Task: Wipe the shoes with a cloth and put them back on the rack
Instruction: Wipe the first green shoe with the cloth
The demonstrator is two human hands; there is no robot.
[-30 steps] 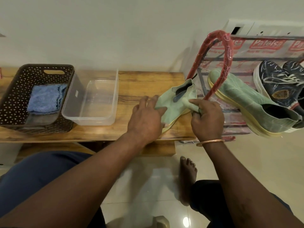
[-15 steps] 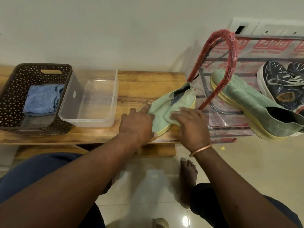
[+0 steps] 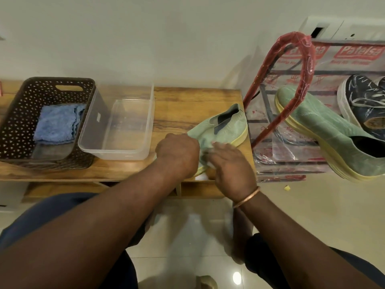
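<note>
Moved over the last second: right hand [image 3: 231,165], from the heel end of the shoe [image 3: 225,130] down to its toe end, now just beside the left hand [image 3: 177,155]. Left fingers, spread then, now curled in.

Grip, left: knuckles up, fingers curled over the toe, holding the shoe on the bench [image 3: 187,101].
Grip, right: laid on a pale cloth [image 3: 209,163] against the shoe's upper. Fingertips blurred, so pinched or pressed flat cannot be told. Bangle [image 3: 248,198] on the wrist.

Shoe: green, yellow sole, lying on the bench. Toe under the grip, heel pointing away and to the right, toward the rack [image 3: 300,59].

Right of the grip: rack, with red-wrapped frame and plastic cover. Matching shoe [image 3: 325,130] leaning on it, toe up. Dark laced shoes [image 3: 364,101] just beyond.

Left of the grip: clear tub [image 3: 116,130], just beside a brown basket [image 3: 18,113] further left. Blue towel [image 3: 56,126] folded in the basket.
</note>
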